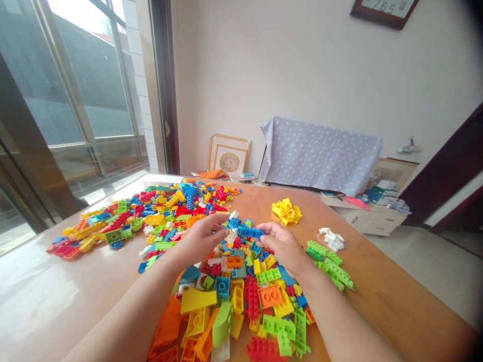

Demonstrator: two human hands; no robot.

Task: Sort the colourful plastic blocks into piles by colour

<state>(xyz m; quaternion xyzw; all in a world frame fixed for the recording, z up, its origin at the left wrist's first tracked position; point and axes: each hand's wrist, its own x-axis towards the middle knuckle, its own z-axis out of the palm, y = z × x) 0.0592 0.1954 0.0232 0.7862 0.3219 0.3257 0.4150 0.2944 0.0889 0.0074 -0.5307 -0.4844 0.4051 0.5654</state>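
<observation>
Over the middle of a large heap of toy building bricks, both my hands reach forward. My right hand pinches a long blue brick at its right end, between thumb and fingers. To the left, my left hand is stretched out with thumb and fingers apart. Its thumb tip is close to a white brick, and another white brick sits near its fingertips. Whether it touches either one I cannot tell. Red, green, orange, yellow and blue bricks lie under and between my forearms.
On the table, a yellow brick pile, a small white pile and a light-green group lie on the right. More mixed bricks spread to the far left. Beyond stand a cloth-draped object and a drawer cabinet.
</observation>
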